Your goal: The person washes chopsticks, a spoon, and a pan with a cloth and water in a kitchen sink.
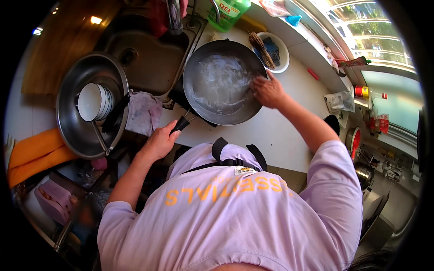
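A dark metal wok [222, 84] with water in it rests at the counter beside the sink. My left hand [162, 137] is closed round its black handle [179, 125], at the near left. At the wok's right rim is my right hand [268, 88], its fingers bent over the inner wall and blurred; whether they hold anything is hidden. Just beyond that hand, a bundled twig brush [261, 50] leans in a white bowl [284, 62] with a dark blue cloth or scourer.
Left of the wok is a steel sink [149, 61] under a faucet [174, 20]. A steel basin [64, 101] holds white bowls [91, 102] and dark utensils, with a grey cloth [144, 110] alongside. A green detergent bottle [227, 15] stands behind; a window sill borders the right.
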The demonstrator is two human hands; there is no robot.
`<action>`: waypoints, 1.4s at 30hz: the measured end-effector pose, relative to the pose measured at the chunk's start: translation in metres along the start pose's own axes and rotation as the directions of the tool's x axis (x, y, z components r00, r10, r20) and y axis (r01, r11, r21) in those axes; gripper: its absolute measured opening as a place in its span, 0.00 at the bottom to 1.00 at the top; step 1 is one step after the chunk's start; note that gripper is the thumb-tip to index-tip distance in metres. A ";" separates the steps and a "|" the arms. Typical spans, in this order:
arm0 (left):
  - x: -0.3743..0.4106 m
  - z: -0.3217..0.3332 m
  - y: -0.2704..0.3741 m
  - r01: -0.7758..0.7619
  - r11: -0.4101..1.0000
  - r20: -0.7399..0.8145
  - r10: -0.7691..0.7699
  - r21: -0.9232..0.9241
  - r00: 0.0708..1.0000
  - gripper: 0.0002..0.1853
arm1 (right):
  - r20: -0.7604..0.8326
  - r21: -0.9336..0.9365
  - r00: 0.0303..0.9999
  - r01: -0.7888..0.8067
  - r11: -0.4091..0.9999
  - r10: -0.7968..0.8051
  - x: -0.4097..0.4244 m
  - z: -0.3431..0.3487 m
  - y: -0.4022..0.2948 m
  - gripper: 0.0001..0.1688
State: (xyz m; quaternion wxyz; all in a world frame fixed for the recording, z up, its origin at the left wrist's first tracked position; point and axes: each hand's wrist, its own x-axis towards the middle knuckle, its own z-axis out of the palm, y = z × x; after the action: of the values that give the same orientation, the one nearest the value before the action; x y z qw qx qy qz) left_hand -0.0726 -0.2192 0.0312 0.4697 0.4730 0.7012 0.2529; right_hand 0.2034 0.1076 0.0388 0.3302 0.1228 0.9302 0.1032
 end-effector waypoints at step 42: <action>0.005 0.010 -0.010 -0.029 1.000 0.032 0.029 0.001 0.999 0.21 | 0.055 0.993 0.956 -0.023 0.116 -0.287 0.090 -0.073 -0.137 0.23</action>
State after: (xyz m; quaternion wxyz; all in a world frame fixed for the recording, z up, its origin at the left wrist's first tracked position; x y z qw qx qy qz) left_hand -0.0690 -0.2201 0.0169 0.4766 0.4875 0.6869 0.2519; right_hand 0.0672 -0.0034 0.0039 0.2813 0.2368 0.7262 -0.5808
